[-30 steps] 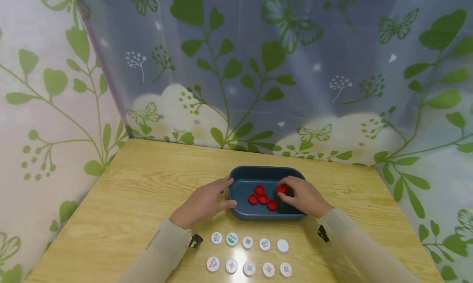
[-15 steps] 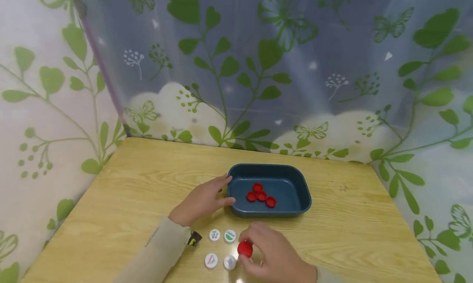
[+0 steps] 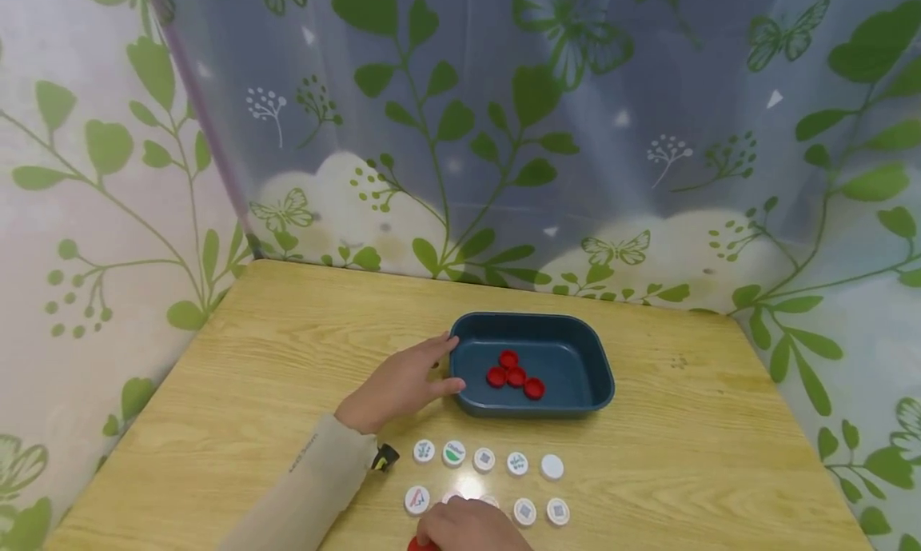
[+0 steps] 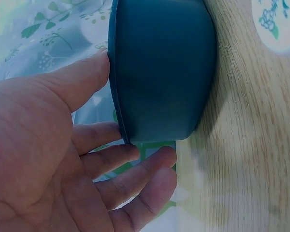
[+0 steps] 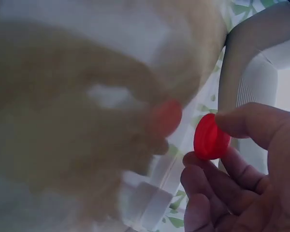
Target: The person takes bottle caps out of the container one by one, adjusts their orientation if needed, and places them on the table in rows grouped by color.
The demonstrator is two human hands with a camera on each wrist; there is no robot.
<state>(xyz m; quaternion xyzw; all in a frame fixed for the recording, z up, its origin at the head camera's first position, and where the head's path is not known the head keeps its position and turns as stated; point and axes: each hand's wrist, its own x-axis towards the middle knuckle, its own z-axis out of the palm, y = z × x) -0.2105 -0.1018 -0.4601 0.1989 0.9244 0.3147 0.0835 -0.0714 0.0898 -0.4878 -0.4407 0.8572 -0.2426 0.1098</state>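
My left hand (image 3: pixel 404 381) touches the left end of a dark blue plastic tub (image 3: pixel 572 371). The left wrist view has the thumb against the rim and loose fingers beside the tub wall (image 4: pixel 164 72). Inside the tub lie several red bottle caps (image 3: pixel 534 388), hollow side up. At the bottom of the head view my right hand (image 3: pixel 473 525) pinches a red bottle cap (image 3: pixel 423 545). Seen by the right wrist, that cap (image 5: pixel 211 137) sits between thumb and fingers, above the table.
Two rows of round white caps with printed tops stand between the tub and the table's near side, one being a green-marked cap (image 3: pixel 453 453). My right hand overlaps part of the nearer row. A patterned curtain (image 3: pixel 460 135) hangs behind the table (image 3: pixel 324 311).
The right hand has brought one red cap out of the tub toward the near side of the table, past the white caps. The left hand has stayed at the tub's left end.
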